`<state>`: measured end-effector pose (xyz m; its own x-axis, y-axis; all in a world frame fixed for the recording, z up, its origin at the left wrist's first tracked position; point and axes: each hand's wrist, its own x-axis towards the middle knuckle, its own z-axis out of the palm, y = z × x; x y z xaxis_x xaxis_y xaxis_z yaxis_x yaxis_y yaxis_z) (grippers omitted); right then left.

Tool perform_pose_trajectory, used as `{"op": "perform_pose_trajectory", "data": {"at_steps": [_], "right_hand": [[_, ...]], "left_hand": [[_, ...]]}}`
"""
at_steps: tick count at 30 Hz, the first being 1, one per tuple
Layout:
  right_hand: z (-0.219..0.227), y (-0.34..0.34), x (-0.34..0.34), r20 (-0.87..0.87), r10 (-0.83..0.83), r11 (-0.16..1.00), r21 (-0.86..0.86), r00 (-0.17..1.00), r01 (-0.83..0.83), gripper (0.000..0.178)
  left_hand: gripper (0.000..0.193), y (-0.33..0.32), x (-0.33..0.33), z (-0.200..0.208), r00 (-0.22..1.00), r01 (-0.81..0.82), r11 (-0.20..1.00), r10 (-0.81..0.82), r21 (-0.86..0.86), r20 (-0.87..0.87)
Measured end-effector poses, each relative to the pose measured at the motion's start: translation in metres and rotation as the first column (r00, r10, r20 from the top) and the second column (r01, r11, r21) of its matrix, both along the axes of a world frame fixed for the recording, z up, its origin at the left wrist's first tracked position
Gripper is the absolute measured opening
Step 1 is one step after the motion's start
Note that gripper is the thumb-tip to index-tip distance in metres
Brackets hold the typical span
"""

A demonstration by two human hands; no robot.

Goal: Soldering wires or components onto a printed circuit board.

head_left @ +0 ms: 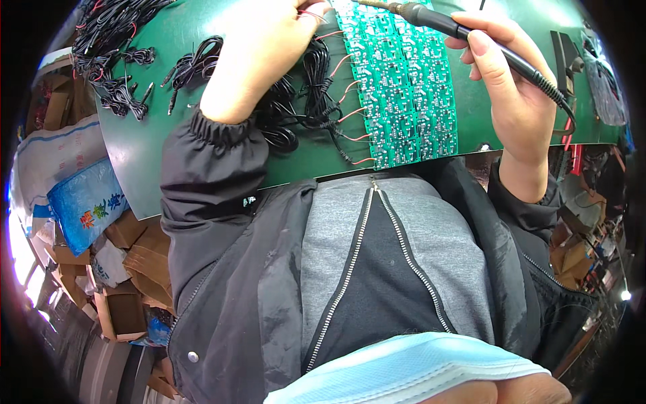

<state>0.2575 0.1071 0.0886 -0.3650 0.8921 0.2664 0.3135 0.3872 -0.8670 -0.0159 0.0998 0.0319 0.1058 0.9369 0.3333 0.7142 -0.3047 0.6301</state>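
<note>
A panel of green circuit boards (410, 101) lies on the green tabletop, with red wires (343, 65) joined along its left edge. My right hand (508, 84) grips a black soldering iron (437, 22) whose metal tip points left over the panel's far end. At the panel's far left corner, my left hand (269, 40) pinches a thin red wire (313, 13) between its fingertips. The fingertips are partly cut off by the upper edge. Coiled black cables (316, 81) lie under and beside my left wrist, several of them leading to the red wires.
More bundled black cables (114, 40) are heaped at the table's far left, with a loose coil (195, 64) nearer. A black holder-like object (565, 54) and a clear plastic bag (603, 84) sit at the right. Cardboard boxes (124, 310) and a blue bag (84, 205) stand on the left below the table.
</note>
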Motion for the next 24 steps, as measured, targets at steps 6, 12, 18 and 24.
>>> {"op": "perform_pose_trajectory", "data": {"at_steps": [6,12,18,24], "right_hand": [[-0.005,0.007,-0.001,0.068,0.109,0.993,-0.052,0.992,-0.105,0.026],[-0.006,0.007,-0.008,0.066,0.107,0.991,-0.084,0.992,-0.102,0.026],[-0.006,0.011,-0.004,0.090,0.110,0.993,-0.045,0.990,-0.106,0.026],[-0.010,0.003,-0.010,-0.063,-0.031,0.999,0.006,0.998,0.031,0.019]], "left_hand": [[0.012,0.000,0.007,-0.001,1.000,-0.002,0.999,0.001,0.049,0.005],[0.012,0.002,0.007,-0.004,1.000,-0.011,0.998,0.011,0.062,0.002],[0.011,0.003,0.007,-0.006,0.999,-0.015,0.996,0.017,0.093,-0.029],[0.011,0.003,0.008,-0.007,0.999,-0.012,0.995,0.016,0.099,-0.033]]}}
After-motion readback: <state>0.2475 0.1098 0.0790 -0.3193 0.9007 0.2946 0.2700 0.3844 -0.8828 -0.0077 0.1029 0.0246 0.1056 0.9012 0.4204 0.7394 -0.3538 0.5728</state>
